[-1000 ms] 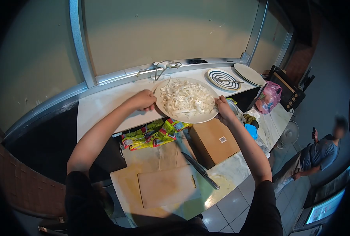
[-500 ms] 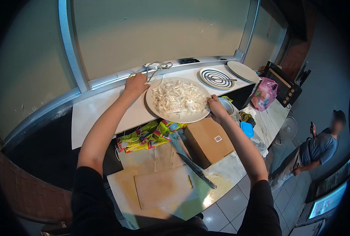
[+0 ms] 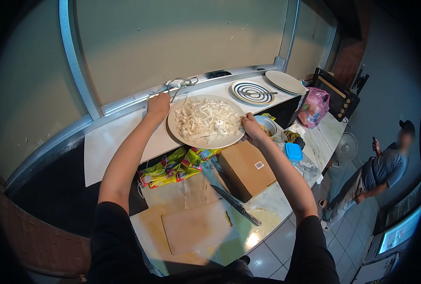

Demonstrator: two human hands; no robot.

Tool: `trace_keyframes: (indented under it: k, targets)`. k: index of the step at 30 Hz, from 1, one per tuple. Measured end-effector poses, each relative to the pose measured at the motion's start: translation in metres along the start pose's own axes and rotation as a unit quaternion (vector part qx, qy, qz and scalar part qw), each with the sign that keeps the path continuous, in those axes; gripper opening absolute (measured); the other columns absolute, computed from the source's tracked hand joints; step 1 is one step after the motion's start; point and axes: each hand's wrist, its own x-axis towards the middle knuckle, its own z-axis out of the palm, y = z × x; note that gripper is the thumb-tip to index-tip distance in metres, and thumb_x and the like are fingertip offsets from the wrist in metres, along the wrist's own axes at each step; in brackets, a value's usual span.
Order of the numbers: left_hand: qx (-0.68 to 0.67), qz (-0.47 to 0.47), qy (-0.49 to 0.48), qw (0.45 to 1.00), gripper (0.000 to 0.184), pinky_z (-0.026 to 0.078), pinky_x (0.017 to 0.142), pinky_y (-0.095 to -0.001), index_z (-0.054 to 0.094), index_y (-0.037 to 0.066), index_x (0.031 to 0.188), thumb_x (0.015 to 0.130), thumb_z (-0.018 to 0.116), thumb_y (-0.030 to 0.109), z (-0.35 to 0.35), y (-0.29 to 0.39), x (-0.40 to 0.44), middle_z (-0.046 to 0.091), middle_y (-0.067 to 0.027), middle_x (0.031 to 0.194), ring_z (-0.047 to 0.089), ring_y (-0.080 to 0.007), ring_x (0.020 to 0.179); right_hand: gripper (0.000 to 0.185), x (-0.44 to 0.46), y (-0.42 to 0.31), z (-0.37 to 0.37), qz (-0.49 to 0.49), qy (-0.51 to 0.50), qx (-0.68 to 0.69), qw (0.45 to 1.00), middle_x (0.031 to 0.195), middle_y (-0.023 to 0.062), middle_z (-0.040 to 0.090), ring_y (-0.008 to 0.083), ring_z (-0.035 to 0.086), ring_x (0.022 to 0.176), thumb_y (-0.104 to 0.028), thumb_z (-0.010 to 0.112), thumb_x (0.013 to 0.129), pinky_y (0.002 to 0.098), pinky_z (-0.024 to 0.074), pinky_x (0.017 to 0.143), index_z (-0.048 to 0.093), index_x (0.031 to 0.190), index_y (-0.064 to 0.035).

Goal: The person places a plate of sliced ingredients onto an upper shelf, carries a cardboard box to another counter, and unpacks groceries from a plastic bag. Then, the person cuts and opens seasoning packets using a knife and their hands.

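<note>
A large white plate [image 3: 230, 138] heaped with pale, flat strips [image 3: 206, 118] that look like noodles rests on the white ledge [image 3: 120, 142]. My right hand [image 3: 254, 128] is closed round its right rim, thumb on top. At the plate's upper left edge is my left hand [image 3: 159, 105], bent at the knuckles. Its fingertips are largely hidden, so whether it grips the rim does not show. Just behind that hand lies a bent metal wire object [image 3: 182, 83].
Below are a cardboard box [image 3: 247, 168], a knife [image 3: 236, 205], a cutting board [image 3: 198, 227] and yellow-green packets [image 3: 170, 168]. Right: a striped plate [image 3: 253, 92], stacked plates [image 3: 286, 82], a metal bowl [image 3: 267, 127], a blue-lidded container [image 3: 293, 152], a pink bag [image 3: 314, 108]. A person [image 3: 381, 165] stands nearby.
The view has shifted slightly, moving the counter scene left in frame. My left thumb has drawn back from the plate's rim. My right hand keeps its hold.
</note>
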Motion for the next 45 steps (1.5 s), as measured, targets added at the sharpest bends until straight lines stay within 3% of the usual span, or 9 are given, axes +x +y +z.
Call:
trace_keyframes:
  k: [5, 9, 14, 15, 16, 18, 28, 32, 45]
  targets:
    - [-0.033, -0.016, 0.049, 0.998, 0.014, 0.056, 0.079, -0.0452, 0.071, 0.003, 0.091, 0.084, 0.060, 0.010, -0.034, -0.003, -0.006, 0.069, -0.0191, 0.098, 0.069, -0.0340, 0.091, 0.017, 0.002, 0.001, -0.003, 0.001, -0.020, -0.017, 1.000, 0.095, 0.0098, 0.054, 0.0166, 0.061, 0.067, -0.018, 0.036, 0.102, 0.0289, 0.0481, 0.043, 0.036, 0.116, -0.0083]
    - [-0.164, -0.019, 0.018, 0.986, 0.013, 0.054, 0.079, -0.0421, 0.070, 0.005, 0.091, 0.084, 0.061, 0.011, -0.073, -0.006, -0.026, 0.070, -0.0176, 0.096, 0.068, -0.0315, 0.089, 0.017, 0.008, 0.005, -0.002, -0.011, -0.009, -0.029, 0.999, 0.085, 0.0086, 0.054, 0.0151, 0.055, 0.051, -0.018, 0.037, 0.102, 0.0278, 0.0432, 0.037, 0.037, 0.115, -0.0072]
    - [-0.334, 0.092, -0.032, 0.938, 0.012, 0.052, 0.077, -0.0363, 0.068, 0.001, 0.090, 0.083, 0.064, 0.010, -0.090, 0.022, -0.048, 0.071, -0.0123, 0.089, 0.068, -0.0244, 0.085, 0.025, 0.019, 0.000, 0.010, -0.010, 0.051, -0.114, 0.992, 0.080, 0.0111, 0.057, 0.0153, 0.053, 0.044, -0.018, 0.038, 0.101, 0.0270, 0.0361, 0.033, 0.039, 0.120, -0.0010]
    - [-0.361, 0.099, -0.044, 0.926, 0.011, 0.052, 0.075, -0.0348, 0.069, 0.001, 0.090, 0.083, 0.065, 0.008, -0.092, 0.030, -0.052, 0.071, -0.0114, 0.087, 0.068, -0.0221, 0.082, 0.028, 0.028, 0.001, 0.004, 0.009, 0.039, -0.161, 0.986, 0.085, 0.0124, 0.060, 0.0178, 0.059, 0.050, -0.016, 0.042, 0.100, 0.0289, 0.0442, 0.037, 0.041, 0.121, 0.0013]
    - [-0.362, 0.099, -0.043, 0.926, 0.011, 0.052, 0.075, -0.0348, 0.069, 0.001, 0.090, 0.083, 0.065, 0.008, -0.087, 0.032, -0.052, 0.071, -0.0114, 0.087, 0.068, -0.0221, 0.082, 0.028, 0.032, 0.000, 0.000, 0.009, 0.040, -0.163, 0.986, 0.085, 0.0124, 0.060, 0.0178, 0.059, 0.050, -0.016, 0.042, 0.100, 0.0289, 0.0442, 0.037, 0.041, 0.121, 0.0013]
    - [-0.383, 0.113, -0.095, 0.912, 0.011, 0.051, 0.056, -0.0290, 0.067, -0.001, 0.093, 0.085, 0.065, 0.007, -0.079, 0.037, -0.052, 0.070, -0.0070, 0.083, 0.063, -0.0136, 0.058, 0.026, 0.038, -0.005, -0.005, 0.055, -0.052, -0.075, 0.994, 0.089, 0.0134, 0.062, 0.0209, 0.065, 0.061, -0.012, 0.045, 0.098, 0.0322, 0.0526, 0.045, 0.042, 0.120, 0.0011]
    - [-0.316, 0.147, 0.011, 0.937, 0.017, 0.052, 0.072, -0.0313, 0.066, 0.003, 0.103, 0.088, 0.064, 0.011, -0.112, 0.009, -0.082, 0.067, -0.0098, 0.097, 0.065, -0.0211, 0.087, 0.050, -0.052, -0.013, 0.009, 0.070, -0.108, 0.005, 0.992, 0.091, 0.0183, 0.061, 0.0265, 0.067, 0.073, -0.005, 0.044, 0.098, 0.0323, 0.0592, 0.062, 0.016, 0.140, -0.0039]
    - [-0.340, 0.132, -0.007, 0.931, 0.018, 0.049, 0.065, -0.0299, 0.065, 0.004, 0.098, 0.086, 0.066, 0.017, -0.116, 0.003, -0.115, 0.064, -0.0074, 0.085, 0.057, -0.0172, 0.069, 0.046, -0.054, -0.004, 0.023, 0.051, -0.149, 0.094, 0.983, 0.094, 0.0214, 0.060, 0.0280, 0.068, 0.077, -0.001, 0.043, 0.097, 0.0370, 0.0615, 0.068, 0.016, 0.134, -0.0047]
    - [-0.340, 0.090, -0.063, 0.934, 0.025, 0.051, 0.068, -0.0331, 0.060, 0.005, 0.103, 0.085, 0.069, 0.020, -0.116, 0.001, -0.165, 0.062, -0.0087, 0.094, 0.059, -0.0198, 0.069, 0.064, -0.051, -0.004, 0.047, -0.027, -0.048, 0.079, 0.995, 0.090, 0.0210, 0.059, 0.0302, 0.068, 0.075, 0.010, 0.047, 0.091, 0.0390, 0.0625, 0.070, 0.006, 0.136, -0.0091]
